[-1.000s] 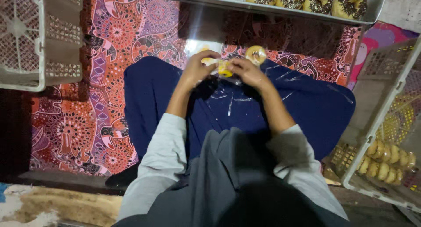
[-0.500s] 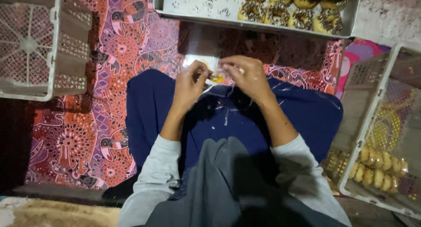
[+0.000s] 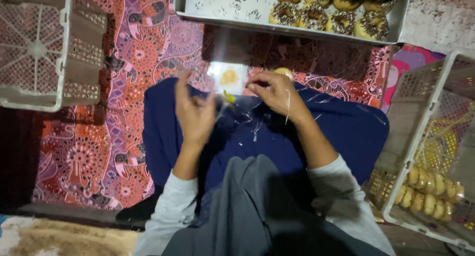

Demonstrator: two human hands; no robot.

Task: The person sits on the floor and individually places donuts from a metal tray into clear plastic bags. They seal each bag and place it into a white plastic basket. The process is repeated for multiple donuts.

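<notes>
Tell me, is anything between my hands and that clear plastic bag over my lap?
Nothing visible. The left hand and right hand both already pinch the clear plastic bag, above the blue-covered lap.

Dim, warm light from above; glare on plastic film [image 3: 247, 118]; left hand [image 3: 194, 112] motion-blurred; dark shadows at left edge.

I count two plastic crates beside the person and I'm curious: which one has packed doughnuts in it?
The crate on the person's right: bagged doughnuts lie in a row inside it. The crate on the left shows only its bare lattice bottom.
</notes>
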